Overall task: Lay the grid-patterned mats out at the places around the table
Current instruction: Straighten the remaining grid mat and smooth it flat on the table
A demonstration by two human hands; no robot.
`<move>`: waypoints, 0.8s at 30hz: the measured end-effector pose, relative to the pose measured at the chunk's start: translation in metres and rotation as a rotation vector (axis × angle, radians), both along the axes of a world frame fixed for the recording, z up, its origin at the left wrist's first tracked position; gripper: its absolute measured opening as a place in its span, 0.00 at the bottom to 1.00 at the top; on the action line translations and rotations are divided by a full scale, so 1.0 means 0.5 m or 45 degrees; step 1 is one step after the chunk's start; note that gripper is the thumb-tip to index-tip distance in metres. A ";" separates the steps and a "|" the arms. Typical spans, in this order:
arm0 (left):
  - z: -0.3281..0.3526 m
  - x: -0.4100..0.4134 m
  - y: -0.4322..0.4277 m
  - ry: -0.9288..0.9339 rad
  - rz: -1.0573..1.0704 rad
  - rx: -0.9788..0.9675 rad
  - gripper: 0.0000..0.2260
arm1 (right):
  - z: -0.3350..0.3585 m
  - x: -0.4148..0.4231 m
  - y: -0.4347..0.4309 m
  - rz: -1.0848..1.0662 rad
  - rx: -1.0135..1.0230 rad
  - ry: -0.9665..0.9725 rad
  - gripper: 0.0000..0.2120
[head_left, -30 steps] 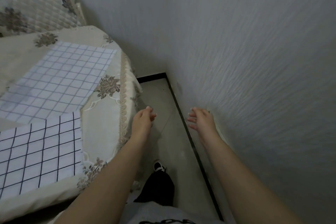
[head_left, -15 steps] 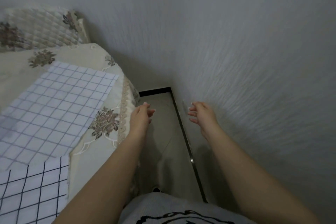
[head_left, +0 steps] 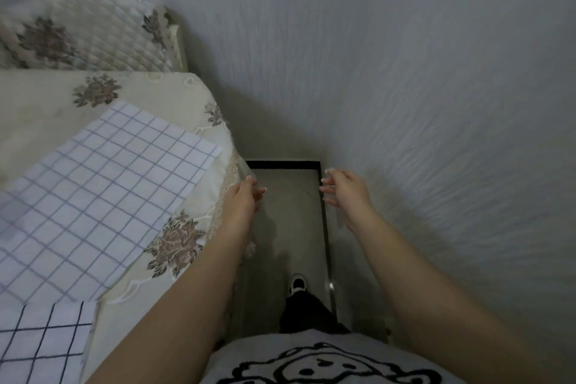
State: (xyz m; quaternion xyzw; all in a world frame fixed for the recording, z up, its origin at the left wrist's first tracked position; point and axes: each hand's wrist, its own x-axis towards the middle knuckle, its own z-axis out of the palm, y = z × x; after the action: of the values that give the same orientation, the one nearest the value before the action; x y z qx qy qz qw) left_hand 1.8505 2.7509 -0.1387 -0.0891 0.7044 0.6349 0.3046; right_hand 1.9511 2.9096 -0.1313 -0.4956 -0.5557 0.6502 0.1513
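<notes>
A white mat with a pale purple grid (head_left: 93, 196) lies flat near the corner of the table (head_left: 37, 103), which wears a cream floral cloth. A second white mat with a bold black grid (head_left: 40, 346) lies at the lower left, cut off by the frame edge. My left hand (head_left: 241, 199) hovers beside the table's hanging cloth edge, fingers loosely extended, holding nothing. My right hand (head_left: 344, 193) is raised over the narrow floor strip by the wall, fingers apart and empty.
A quilted floral chair back (head_left: 87, 37) stands behind the table's far end. A textured grey wall (head_left: 436, 103) closes in on the right and ahead. The floor gap (head_left: 290, 227) between table and wall is narrow; my shoe (head_left: 297, 284) shows there.
The view has shifted forward along the gap; the mats slid toward the lower left of the frame. Both empty hands stay raised ahead of me, a foot stepping into view.
</notes>
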 end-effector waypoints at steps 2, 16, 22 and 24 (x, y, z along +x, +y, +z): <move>0.009 -0.040 0.038 0.009 0.071 0.033 0.12 | 0.006 -0.053 0.039 0.054 0.018 -0.004 0.06; 0.044 -0.222 0.031 0.088 0.464 0.003 0.14 | -0.016 -0.349 0.073 0.490 0.004 0.017 0.05; 0.027 -0.295 -0.028 0.066 0.694 0.000 0.14 | -0.025 -0.473 0.029 0.656 -0.038 0.002 0.06; 0.016 -0.323 -0.046 0.062 0.771 0.009 0.14 | -0.031 -0.522 0.007 0.745 -0.038 0.007 0.06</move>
State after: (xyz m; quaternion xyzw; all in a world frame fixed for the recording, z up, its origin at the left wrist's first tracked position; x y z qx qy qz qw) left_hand 1.6889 2.7278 -0.1306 -0.2788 0.6506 0.7013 0.0848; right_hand 1.6901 2.9130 -0.1468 -0.3149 -0.6649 0.6756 -0.0484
